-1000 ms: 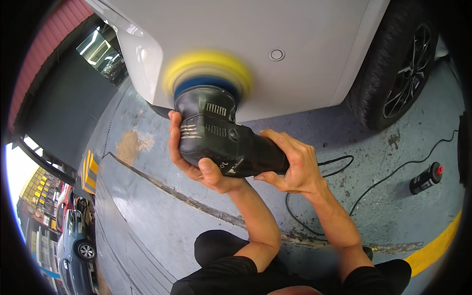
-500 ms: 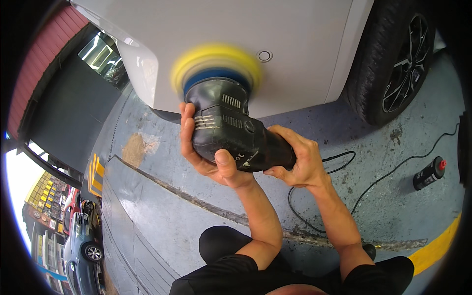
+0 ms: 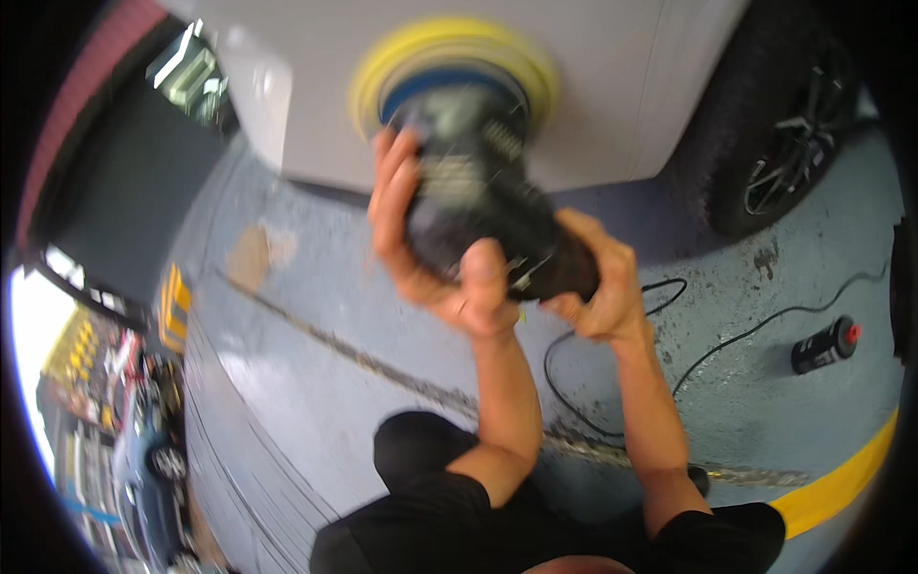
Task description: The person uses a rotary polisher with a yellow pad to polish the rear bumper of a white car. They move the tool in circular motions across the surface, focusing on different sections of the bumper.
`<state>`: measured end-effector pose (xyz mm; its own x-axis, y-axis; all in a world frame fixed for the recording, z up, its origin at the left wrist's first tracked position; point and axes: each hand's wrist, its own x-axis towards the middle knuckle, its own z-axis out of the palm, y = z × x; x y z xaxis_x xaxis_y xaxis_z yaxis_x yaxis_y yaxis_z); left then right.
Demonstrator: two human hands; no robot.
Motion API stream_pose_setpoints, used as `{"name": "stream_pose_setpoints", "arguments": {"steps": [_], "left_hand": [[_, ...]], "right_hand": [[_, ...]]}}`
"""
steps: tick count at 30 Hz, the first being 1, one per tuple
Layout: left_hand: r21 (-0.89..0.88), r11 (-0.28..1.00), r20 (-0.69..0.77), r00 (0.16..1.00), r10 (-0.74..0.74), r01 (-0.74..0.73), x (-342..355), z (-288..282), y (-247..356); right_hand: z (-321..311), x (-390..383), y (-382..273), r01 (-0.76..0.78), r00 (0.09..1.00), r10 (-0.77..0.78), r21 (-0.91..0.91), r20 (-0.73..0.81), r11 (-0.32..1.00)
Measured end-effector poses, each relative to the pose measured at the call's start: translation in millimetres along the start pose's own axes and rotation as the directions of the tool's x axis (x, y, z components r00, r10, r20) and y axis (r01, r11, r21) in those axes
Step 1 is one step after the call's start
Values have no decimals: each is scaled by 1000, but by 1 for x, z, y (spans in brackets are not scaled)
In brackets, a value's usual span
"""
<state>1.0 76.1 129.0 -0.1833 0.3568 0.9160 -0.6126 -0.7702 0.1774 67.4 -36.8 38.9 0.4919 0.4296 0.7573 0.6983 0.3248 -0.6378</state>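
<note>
Frankly, the pale car panel [image 3: 612, 96] worries me most: leaning too hard, or dwelling on one spot, could overheat or mark its paint, especially near the lower edge. The tyre [image 3: 703, 124] stands apart to the right. Below, a loose cord [image 3: 547, 368] loops on the floor; a foot catching it could jerk things sideways, though I can't see where it joins. The black polisher [image 3: 469, 215] crosses the panel's lower edge in my view, its yellow pad [image 3: 459, 36] above that edge and, I judge through the blur, against the paint. The left hand [image 3: 442, 295] cups the polisher's body, fingers along its left side just below the pad, thumb across its near face; the right hand [image 3: 607, 277] wraps its handle. Should the left fingers creep upward, they could brush the pad's rim.
</note>
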Motion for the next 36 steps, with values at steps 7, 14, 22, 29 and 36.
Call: {"name": "stream_pose_setpoints", "arguments": {"steps": [7,14,22,29,36], "left_hand": [[-69,987,35,989,147,-144,-8,12,-4],[-133,981,-102,986,129,-142,-16,19,-13],[-131,985,-161,982,95,-116,-3,-5,-24],[-38,999,-195,981,13,-21,-15,-48,-34],[-66,993,-293,950,-110,95,4,-48,-14]], "right_hand": [[-39,-24,40,-47,999,45,-76,-26,996],[-22,-21,36,-60,997,64,-82,45,995],[-9,-1,21,-46,994,59,-133,95,990],[32,2,-1,21,988,6,-173,155,985],[38,10,-25,-11,981,58,-242,188,970]]}}
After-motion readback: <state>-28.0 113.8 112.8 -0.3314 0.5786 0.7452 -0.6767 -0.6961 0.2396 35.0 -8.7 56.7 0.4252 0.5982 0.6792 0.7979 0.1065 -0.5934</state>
